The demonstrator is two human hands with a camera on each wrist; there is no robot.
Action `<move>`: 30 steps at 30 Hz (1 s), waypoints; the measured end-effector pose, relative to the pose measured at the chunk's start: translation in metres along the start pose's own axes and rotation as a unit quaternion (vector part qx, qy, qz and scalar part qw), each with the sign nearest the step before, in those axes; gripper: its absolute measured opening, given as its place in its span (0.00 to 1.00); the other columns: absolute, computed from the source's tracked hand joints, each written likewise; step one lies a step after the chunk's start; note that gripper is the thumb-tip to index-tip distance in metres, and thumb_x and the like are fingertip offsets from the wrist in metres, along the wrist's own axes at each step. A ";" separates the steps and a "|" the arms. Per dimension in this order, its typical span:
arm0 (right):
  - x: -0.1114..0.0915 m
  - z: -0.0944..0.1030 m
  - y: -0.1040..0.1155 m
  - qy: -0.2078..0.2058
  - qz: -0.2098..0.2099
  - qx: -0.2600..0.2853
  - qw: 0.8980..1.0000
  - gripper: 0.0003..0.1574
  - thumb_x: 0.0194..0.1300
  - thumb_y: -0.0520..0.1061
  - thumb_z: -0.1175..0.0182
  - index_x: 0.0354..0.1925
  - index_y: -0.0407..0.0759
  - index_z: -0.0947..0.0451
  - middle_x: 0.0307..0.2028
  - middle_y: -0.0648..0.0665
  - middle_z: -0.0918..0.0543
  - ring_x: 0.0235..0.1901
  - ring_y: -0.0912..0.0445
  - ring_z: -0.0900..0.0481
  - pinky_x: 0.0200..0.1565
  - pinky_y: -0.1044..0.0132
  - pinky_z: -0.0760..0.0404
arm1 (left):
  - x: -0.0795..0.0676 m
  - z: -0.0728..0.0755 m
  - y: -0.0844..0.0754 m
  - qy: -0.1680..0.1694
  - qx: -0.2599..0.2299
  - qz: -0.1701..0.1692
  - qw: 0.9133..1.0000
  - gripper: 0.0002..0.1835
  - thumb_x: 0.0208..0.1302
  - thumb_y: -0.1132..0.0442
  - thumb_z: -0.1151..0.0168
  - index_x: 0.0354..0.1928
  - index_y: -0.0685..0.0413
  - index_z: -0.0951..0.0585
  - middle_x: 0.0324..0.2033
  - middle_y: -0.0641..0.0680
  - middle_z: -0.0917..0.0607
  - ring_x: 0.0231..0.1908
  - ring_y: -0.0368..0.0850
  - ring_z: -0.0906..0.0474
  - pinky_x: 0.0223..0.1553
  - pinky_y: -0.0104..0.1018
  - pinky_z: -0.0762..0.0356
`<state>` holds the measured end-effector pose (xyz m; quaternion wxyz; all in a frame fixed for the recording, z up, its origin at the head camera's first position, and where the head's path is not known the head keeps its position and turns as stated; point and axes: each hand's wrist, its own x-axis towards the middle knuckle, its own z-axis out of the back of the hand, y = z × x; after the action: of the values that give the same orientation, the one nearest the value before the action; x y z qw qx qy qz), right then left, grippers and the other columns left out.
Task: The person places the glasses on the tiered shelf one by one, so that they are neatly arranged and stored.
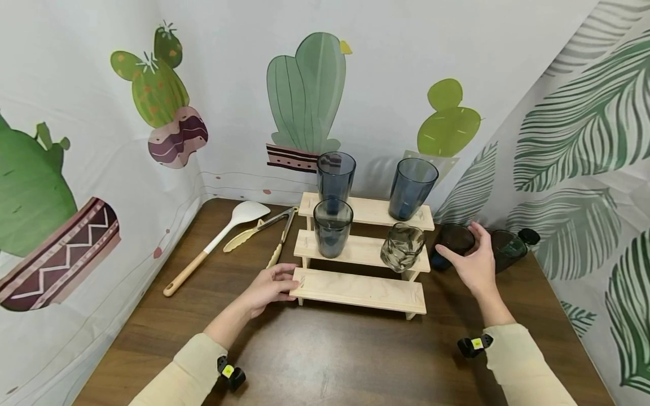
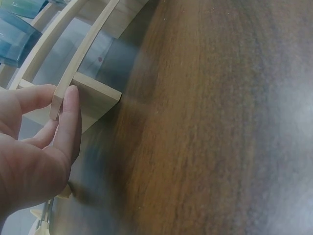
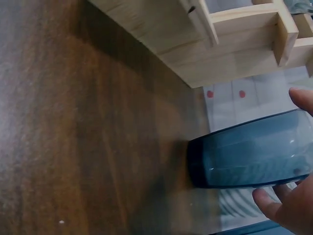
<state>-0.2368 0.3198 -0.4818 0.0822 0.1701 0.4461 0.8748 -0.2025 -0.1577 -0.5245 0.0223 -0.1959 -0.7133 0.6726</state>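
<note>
A three-step wooden rack (image 1: 360, 287) stands mid-table. My left hand (image 1: 268, 290) pinches the left end of its lowest shelf (image 2: 73, 73), thumb and fingers on opposite faces. To the right of the rack a tall blue glass (image 3: 249, 152) stands upright on the table. My right hand (image 1: 477, 262) spreads around its upper part, fingers at one side. The thumb (image 3: 302, 99) appears slightly off the glass near the rim. Tall blue glasses (image 1: 336, 177) (image 1: 412, 189) occupy the top shelf. On the middle shelf are another blue glass (image 1: 332, 228) and a short, wavy smoky glass (image 1: 403, 248).
Another dark glass (image 1: 506, 251) stands just right of my right hand, with a black round object (image 1: 529, 236) beside it. A white ladle (image 1: 223, 239) with a wooden handle and tongs (image 1: 261, 226) lie left of the rack. Printed cloth (image 1: 228, 113) hangs behind the table.
</note>
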 end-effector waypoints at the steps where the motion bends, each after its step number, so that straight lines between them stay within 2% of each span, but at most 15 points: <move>1: 0.000 -0.001 -0.002 0.002 -0.003 -0.005 1.000 0.66 0.62 0.57 0.24 0.83 0.48 0.54 0.78 0.41 0.41 0.56 0.45 0.31 0.47 0.57 0.30 | 0.000 0.000 0.000 0.000 0.000 0.000 1.000 0.32 0.68 0.71 0.34 0.71 0.73 0.34 0.50 0.66 0.19 0.41 0.48 0.15 0.46 0.45 0.11; 6: 0.002 -0.005 -0.012 0.006 -0.013 -0.022 1.000 0.65 0.62 0.55 0.24 0.82 0.47 0.53 0.68 0.38 0.32 0.39 0.51 0.33 0.35 0.62 0.32 | 0.000 0.001 0.000 0.001 0.002 -0.004 1.000 0.32 0.68 0.71 0.34 0.71 0.73 0.34 0.49 0.66 0.19 0.40 0.48 0.15 0.45 0.45 0.11; 8: 0.003 -0.008 -0.015 0.002 -0.017 -0.024 1.000 0.64 0.61 0.54 0.23 0.82 0.47 0.52 0.61 0.40 0.29 0.38 0.52 0.34 0.34 0.62 0.32 | 0.000 0.001 0.000 0.001 0.002 -0.005 1.000 0.32 0.68 0.71 0.34 0.70 0.73 0.34 0.49 0.66 0.18 0.40 0.49 0.15 0.45 0.44 0.11; 12: 0.003 -0.012 -0.020 -0.004 -0.029 -0.021 0.999 0.64 0.60 0.53 0.22 0.80 0.45 0.50 0.53 0.43 0.30 0.40 0.52 0.34 0.36 0.62 0.33 | 0.000 0.000 0.000 0.000 0.004 -0.002 1.000 0.32 0.69 0.71 0.34 0.70 0.73 0.34 0.48 0.65 0.18 0.39 0.48 0.15 0.45 0.45 0.11; 16: 0.002 -0.014 -0.022 -0.002 -0.041 -0.014 0.999 0.62 0.60 0.53 0.22 0.80 0.44 0.49 0.53 0.43 0.29 0.40 0.53 0.34 0.36 0.62 0.32 | 0.000 0.000 -0.001 -0.001 0.005 -0.002 1.000 0.31 0.69 0.71 0.34 0.70 0.73 0.33 0.47 0.64 0.18 0.39 0.48 0.16 0.45 0.45 0.11; 22: 0.001 -0.017 -0.026 -0.015 -0.037 -0.006 0.999 0.60 0.59 0.51 0.21 0.78 0.45 0.44 0.62 0.40 0.26 0.41 0.56 0.32 0.39 0.65 0.32 | 0.000 -0.001 -0.001 -0.006 0.005 0.000 1.000 0.31 0.68 0.72 0.34 0.70 0.72 0.33 0.47 0.64 0.18 0.39 0.48 0.16 0.45 0.45 0.11; 30: -0.005 -0.014 -0.024 -0.024 -0.039 -0.006 0.999 0.58 0.58 0.52 0.21 0.77 0.48 0.42 0.61 0.42 0.23 0.43 0.57 0.29 0.40 0.66 0.29 | -0.002 -0.002 -0.002 -0.007 0.004 0.005 1.000 0.31 0.69 0.72 0.34 0.70 0.70 0.32 0.47 0.63 0.17 0.40 0.48 0.16 0.45 0.45 0.11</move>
<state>-0.2377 0.3221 -0.5098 0.1280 0.1729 0.4447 0.8695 -0.2008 -0.1566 -0.5223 0.0149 -0.1944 -0.7095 0.6772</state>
